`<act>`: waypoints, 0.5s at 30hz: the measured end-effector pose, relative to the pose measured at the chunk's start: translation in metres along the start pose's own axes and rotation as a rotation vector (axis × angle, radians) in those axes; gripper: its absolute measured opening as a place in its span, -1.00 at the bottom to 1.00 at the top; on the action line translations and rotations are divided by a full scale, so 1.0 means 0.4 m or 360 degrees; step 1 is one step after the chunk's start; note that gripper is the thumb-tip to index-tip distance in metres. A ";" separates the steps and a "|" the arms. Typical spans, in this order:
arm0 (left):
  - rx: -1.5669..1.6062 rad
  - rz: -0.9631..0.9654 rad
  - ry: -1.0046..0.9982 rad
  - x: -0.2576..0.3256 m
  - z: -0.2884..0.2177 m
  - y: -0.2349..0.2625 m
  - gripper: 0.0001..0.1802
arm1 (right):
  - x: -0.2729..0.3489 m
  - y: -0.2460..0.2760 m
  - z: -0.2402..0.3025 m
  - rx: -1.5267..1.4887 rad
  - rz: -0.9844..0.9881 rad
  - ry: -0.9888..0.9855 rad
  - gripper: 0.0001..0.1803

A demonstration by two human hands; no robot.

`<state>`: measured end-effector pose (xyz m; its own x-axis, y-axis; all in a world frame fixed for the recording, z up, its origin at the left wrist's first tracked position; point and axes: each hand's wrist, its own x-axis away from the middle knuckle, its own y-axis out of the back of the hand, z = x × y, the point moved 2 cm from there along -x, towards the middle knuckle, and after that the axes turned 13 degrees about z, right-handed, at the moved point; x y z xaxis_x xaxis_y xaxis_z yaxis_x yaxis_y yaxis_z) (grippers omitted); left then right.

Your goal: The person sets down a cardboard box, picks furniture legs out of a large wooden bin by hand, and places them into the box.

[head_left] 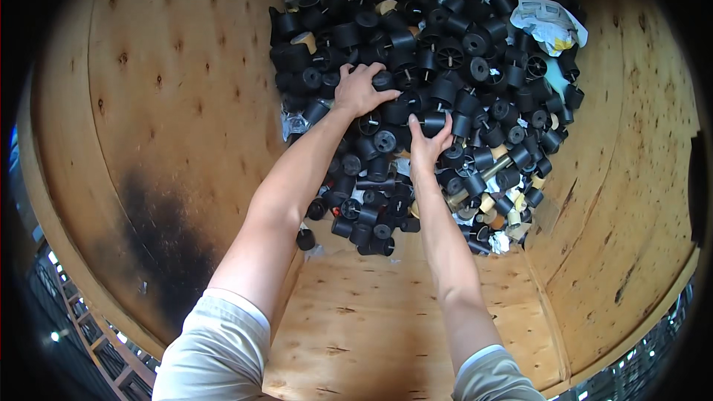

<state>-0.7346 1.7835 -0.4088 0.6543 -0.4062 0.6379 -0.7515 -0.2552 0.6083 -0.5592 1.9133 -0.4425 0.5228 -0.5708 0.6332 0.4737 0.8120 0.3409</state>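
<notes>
A large heap of black plastic furniture feet (477,69), short cylinders, many with a metal stud, lies in a plywood box. My left hand (359,92) reaches into the heap, its fingers and thumb curled round a round black foot (382,80). Just to the right and nearer, my right hand (429,150) grips another black foot (433,123) between thumb and fingers. That foot lies on its side, its thin metal stud pointing left toward the thumb. The undersides of both held feet are hidden.
High plywood walls (193,52) enclose the heap, the left one with a dark scorch-like stain (160,241). Crumpled printed plastic (549,24) lies at the far right. Among the feet are pale wooden pieces (305,41) and a brass-coloured tube (496,168). Bare plywood floor (356,312) shows nearest me.
</notes>
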 end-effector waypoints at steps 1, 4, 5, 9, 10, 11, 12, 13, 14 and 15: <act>-0.0051 0.0081 -0.0023 0.015 -0.014 0.003 -0.18 | 0.002 0.002 0.003 -0.0051 -0.0005 -0.0009 0.16; -0.0061 0.0168 -0.0064 0.070 -0.003 0.013 -0.24 | 0.042 0.045 -0.007 -0.0178 0.0055 -0.0037 0.13; -0.0011 0.0244 -0.0073 0.070 0.007 0.017 -0.25 | 0.046 0.050 -0.025 -0.0214 0.0092 -0.0053 0.12; 0.0215 0.0193 -0.0068 -0.014 0.107 0.041 -0.24 | -0.004 0.002 -0.033 -0.0432 0.0111 0.0101 0.12; 0.0209 0.0188 -0.0055 -0.027 0.120 0.036 -0.24 | -0.019 -0.019 -0.013 -0.0439 0.0124 0.0098 0.12; 0.0147 0.0176 -0.0125 -0.033 0.106 0.031 -0.25 | -0.020 -0.021 0.031 -0.0283 0.0065 0.0012 0.12; 0.0085 0.0160 -0.0193 -0.031 0.093 0.026 -0.27 | -0.013 -0.019 0.055 -0.0128 0.0010 -0.0071 0.13; 0.0161 0.0206 -0.0092 0.000 0.093 0.008 -0.31 | -0.010 -0.022 0.006 -0.0050 -0.0092 -0.0060 0.08; 0.0051 0.0077 -0.0185 0.029 0.102 -0.003 -0.34 | 0.007 -0.012 0.032 -0.0223 -0.0031 -0.0125 -0.01; 0.0172 0.0255 -0.0092 0.055 0.095 0.000 -0.34 | 0.015 0.007 0.022 -0.0243 0.0004 -0.0084 -0.06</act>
<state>-0.7234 1.7411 -0.4126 0.5221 -0.4979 0.6925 -0.8523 -0.2747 0.4450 -0.5608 1.9132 -0.4315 0.4880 -0.5584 0.6708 0.5767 0.7832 0.2325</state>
